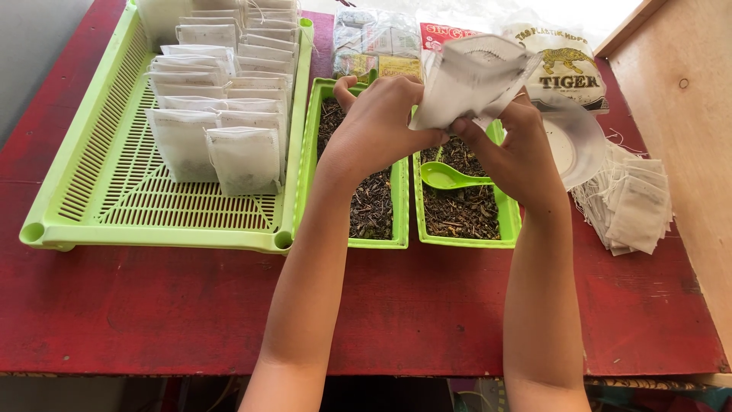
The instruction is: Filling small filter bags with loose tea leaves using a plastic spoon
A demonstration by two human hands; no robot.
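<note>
I hold one white filter bag [474, 76] up over the two small green trays [400, 206] of dried leaf, btwn both hands. To do this well, I'd say pinch only the top edges, pull the mouth apart evenly, keep it above the trays so spills fall back in. L hand [377, 126] is curled, fingers closed on the bag's lower left edge; R hand [518, 141] grips its bottom right, thumb pressed in. Both forearms rise from the red table [152, 305]. Green spoon [450, 179] lies in the right tray, filled bags [221, 114] in the big slotted tray [91, 206].
</note>
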